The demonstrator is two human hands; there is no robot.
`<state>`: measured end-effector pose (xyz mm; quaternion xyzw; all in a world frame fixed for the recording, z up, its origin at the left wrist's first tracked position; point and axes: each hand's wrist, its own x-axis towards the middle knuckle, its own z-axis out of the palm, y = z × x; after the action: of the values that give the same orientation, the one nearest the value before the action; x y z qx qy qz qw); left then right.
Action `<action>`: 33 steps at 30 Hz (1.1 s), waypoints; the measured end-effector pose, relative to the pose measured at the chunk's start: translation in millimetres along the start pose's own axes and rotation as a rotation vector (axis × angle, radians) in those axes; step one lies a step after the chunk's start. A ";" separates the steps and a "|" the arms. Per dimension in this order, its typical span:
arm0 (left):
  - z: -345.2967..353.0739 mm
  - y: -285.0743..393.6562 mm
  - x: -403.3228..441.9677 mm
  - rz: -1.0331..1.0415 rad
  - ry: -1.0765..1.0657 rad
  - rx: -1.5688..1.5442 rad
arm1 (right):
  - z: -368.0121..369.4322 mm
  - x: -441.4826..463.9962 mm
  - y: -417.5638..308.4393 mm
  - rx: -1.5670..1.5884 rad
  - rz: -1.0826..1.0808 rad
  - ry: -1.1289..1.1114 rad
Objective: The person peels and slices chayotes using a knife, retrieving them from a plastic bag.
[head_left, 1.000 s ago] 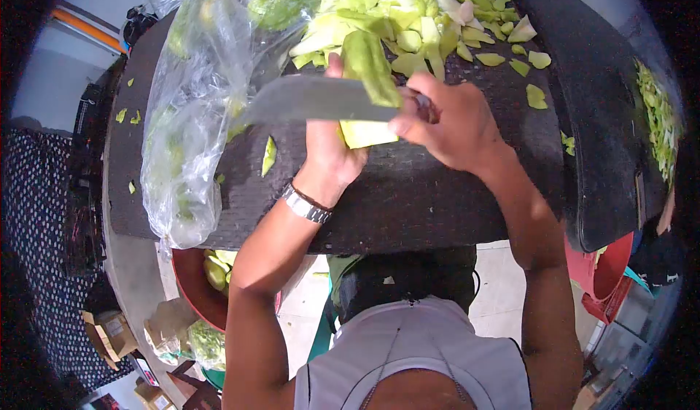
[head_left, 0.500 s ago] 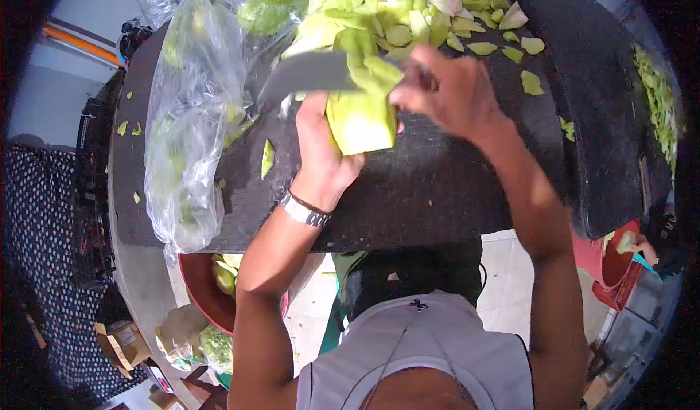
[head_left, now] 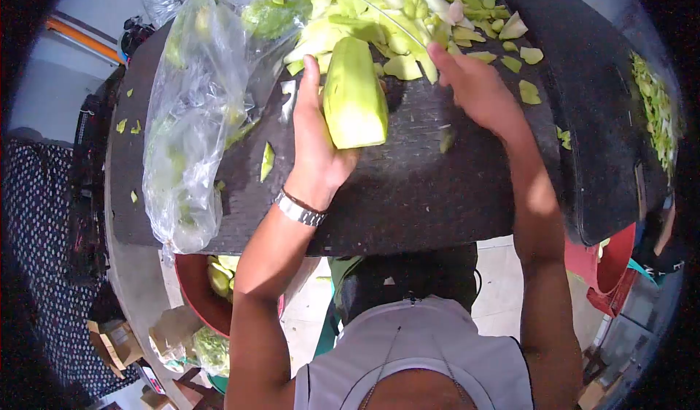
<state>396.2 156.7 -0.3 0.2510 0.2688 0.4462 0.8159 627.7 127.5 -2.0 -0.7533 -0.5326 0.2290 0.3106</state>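
My left hand (head_left: 317, 133) cradles a long, peeled pale-green vegetable (head_left: 355, 96) from below and the left, with the thumb up along its side. Its near end is a flat, light cut face. In my right hand (head_left: 472, 86) is a knife (head_left: 394, 22), turned nearly edge-on so the blade shows as a thin line. The blade points up and left over a heap of green peelings (head_left: 408, 66), apart from the vegetable. My right fingers wrap the handle, which is mostly hidden.
A clear plastic bag (head_left: 186, 118) of green vegetables lies on the left of the dark table (head_left: 437, 206). Scattered peel pieces (head_left: 530, 91) lie at right. Below the edge stand a red tub (head_left: 191, 282) and another red container (head_left: 601, 268). Green shreds (head_left: 655, 107) lie far right.
The knife has moved off the vegetable, up and to the right, and its blade has turned from broadside to edge-on. A strip of peel has left the vegetable. My left hand still holds it.
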 end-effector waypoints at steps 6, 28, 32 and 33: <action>-9.6 6.0 10.2 0.019 0.052 0.053 | 13.9 -36.8 -25.3 0.038 -0.303 0.039; -14.0 4.7 5.3 0.044 0.050 -0.104 | 39.0 -61.2 -38.4 -0.120 -0.834 -0.017; -14.2 4.6 4.4 0.077 0.085 -0.028 | 38.6 -52.8 -30.1 -0.132 -0.831 -0.035; -15.2 4.3 4.8 0.087 0.103 0.002 | 38.0 -49.2 -26.4 -0.126 -0.785 -0.022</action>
<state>385.8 165.5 -9.6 0.2398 0.2998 0.4931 0.7807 568.4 95.9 -9.2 -0.5076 -0.7963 0.0678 0.3219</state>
